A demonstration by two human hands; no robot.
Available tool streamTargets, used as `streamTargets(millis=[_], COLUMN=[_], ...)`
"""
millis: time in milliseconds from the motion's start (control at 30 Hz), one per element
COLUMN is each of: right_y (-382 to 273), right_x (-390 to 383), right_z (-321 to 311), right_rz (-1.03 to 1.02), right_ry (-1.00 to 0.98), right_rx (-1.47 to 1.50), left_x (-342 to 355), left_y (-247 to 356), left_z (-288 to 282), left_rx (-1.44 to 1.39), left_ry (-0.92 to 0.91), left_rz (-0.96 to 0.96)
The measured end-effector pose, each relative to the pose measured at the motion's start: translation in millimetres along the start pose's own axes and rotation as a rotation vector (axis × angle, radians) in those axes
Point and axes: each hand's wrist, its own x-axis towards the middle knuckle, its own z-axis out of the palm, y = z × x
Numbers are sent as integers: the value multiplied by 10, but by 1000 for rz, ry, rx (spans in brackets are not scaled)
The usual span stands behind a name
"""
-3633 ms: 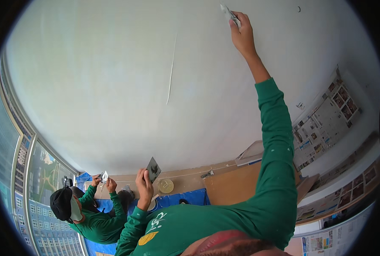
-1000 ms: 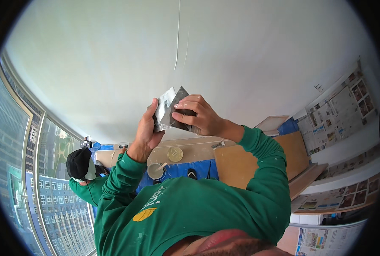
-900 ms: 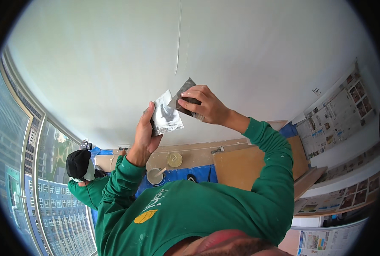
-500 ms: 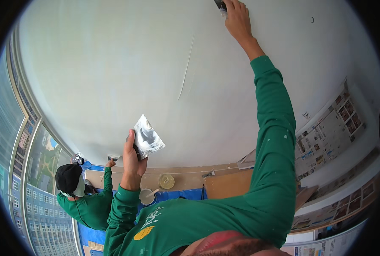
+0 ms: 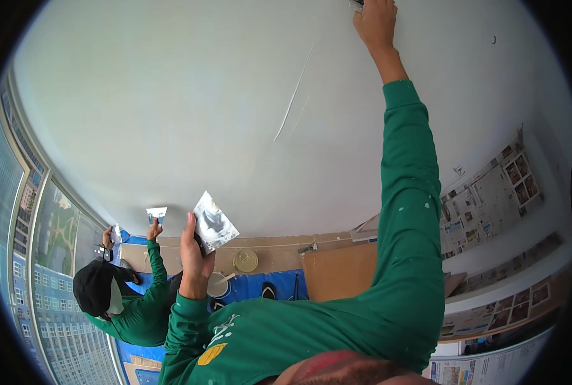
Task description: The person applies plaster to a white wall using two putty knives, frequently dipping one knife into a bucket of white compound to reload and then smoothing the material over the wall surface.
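My left hand (image 5: 195, 258) is closed round a wide putty knife (image 5: 215, 222). Smears of white filler cover its metal blade, which stands tilted in front of the wall. Up at the top edge, my right arm stretches out and my right hand (image 5: 377, 24) grips a dark-handled scraper (image 5: 358, 3) at the wall; most of this tool is out of view. The pale wall (image 5: 170, 122) carries a thin raised white line (image 5: 295, 93), with a fainter one beside it.
At lower left a co-worker (image 5: 132, 317) holds a scraper (image 5: 157, 212) to the wall. A bucket (image 5: 218, 285), a round yellowish lid (image 5: 245, 260) and blue sheeting (image 5: 254, 292) lie below. Windows (image 5: 61, 218) line the left; newspaper (image 5: 478, 218) covers surfaces at right.
My right hand has gone up and to the right with its scraper. The putty knife in my left hand sits slightly lower. The co-worker's scraper has moved up the wall; the view has shifted somewhat.
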Motion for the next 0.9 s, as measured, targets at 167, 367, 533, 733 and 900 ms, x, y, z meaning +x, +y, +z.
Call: streamTargets(millis=[167, 367, 533, 733, 900], right_y=[-655, -1016, -1409, -1734, -2111], right_x=[-787, -1968, -2803, -3774, -4363], right_z=[-70, 189, 182, 310, 442], right_rz=[86, 172, 236, 293, 331], right_ry=[-73, -220, -366, -467, -479], right_rx=[47, 30, 96, 160, 179], left_x=[98, 195, 229, 197, 144], left_y=[10, 1, -37, -73, -77], left_z=[-109, -232, -363, -388, -395], left_rx=[0, 47, 46, 55, 40], left_ry=[86, 93, 114, 170, 201], left_rz=[-116, -165, -177, -177, -148])
